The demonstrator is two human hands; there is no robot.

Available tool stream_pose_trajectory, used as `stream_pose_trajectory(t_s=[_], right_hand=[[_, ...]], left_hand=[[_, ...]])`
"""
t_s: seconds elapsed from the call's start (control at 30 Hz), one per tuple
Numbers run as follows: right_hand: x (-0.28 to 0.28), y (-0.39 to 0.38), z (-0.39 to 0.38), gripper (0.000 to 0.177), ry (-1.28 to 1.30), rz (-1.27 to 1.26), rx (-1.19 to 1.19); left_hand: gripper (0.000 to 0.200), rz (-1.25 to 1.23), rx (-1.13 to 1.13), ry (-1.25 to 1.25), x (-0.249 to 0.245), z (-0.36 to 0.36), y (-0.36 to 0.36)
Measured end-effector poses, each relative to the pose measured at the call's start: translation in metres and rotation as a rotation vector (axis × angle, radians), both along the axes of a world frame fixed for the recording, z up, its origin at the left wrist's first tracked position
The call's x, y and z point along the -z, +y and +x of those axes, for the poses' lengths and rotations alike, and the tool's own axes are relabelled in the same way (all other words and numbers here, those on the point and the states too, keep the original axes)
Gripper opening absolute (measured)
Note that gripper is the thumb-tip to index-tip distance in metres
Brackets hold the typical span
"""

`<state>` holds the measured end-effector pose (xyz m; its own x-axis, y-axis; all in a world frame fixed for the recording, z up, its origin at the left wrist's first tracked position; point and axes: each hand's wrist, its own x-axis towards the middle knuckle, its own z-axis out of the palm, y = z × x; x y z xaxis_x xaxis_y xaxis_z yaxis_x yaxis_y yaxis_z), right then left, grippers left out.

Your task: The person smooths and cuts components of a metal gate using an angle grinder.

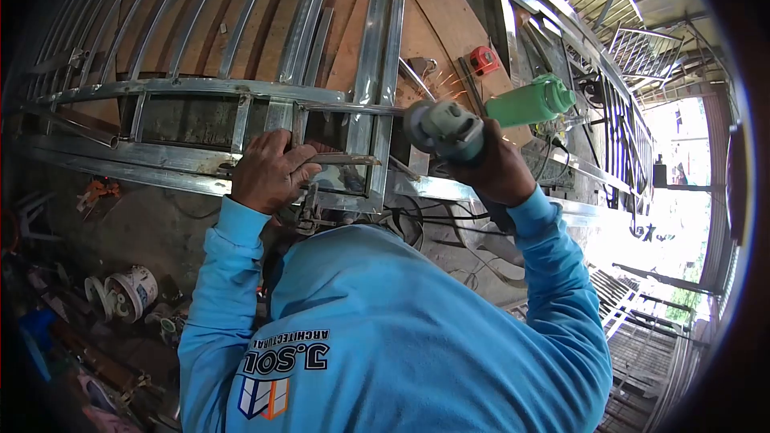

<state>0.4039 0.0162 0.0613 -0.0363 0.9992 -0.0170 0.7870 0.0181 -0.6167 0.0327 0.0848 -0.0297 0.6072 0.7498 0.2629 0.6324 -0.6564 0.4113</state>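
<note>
My right hand (504, 170) is closed around an angle grinder (449, 128). The grinder's disc is at the right end of a thin metal bar (341, 107), and orange sparks fly up and away from there. My left hand (275, 170) presses down on the metal frame (184, 156), its fingers curled at a narrow metal strip (345, 159) that sticks out to the right. Part of what lies under the left fingers is hidden. Near the left wrist, a clamp-like metal part (309, 212) sits at the frame's near edge.
A green bottle (521, 103) lies right of the grinder, with a red tape measure (484, 60) beyond it. Long metal tubes (377, 24) cross brown boards (449, 16). Cables (409, 220) hang below the frame. A white bucket (132, 293) stands at lower left.
</note>
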Motion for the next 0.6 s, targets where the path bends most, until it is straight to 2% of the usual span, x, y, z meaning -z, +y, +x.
stream_pose_trajectory(t_s=[0.13,0.33,0.37,0.5,0.6], right_hand=[[0.009,0.002,0.004,0.068,0.058,-0.012,-0.008],[-0.019,0.028,-0.031,0.068,-0.085,-0.189,-0.072],[-0.007,0.025,-0.019,0.071,-0.079,-0.213,-0.045],[-0.004,0.009,0.01,0.074,0.124,-0.121,-0.039],[0.007,-0.004,0.017,0.073,-0.058,-0.049,0.025]], left_hand=[[0.037,0.019,-0.004,-0.022,0.001,0.001,-0.001],[0.037,0.012,-0.013,0.011,0.002,0.001,-0.003],[0.038,0.01,-0.019,0.007,0.002,0.0,-0.003],[0.036,0.085,-0.055,-0.05,0.001,0.0,-0.006],[0.035,0.175,-0.05,-0.094,0.002,0.001,-0.005]])
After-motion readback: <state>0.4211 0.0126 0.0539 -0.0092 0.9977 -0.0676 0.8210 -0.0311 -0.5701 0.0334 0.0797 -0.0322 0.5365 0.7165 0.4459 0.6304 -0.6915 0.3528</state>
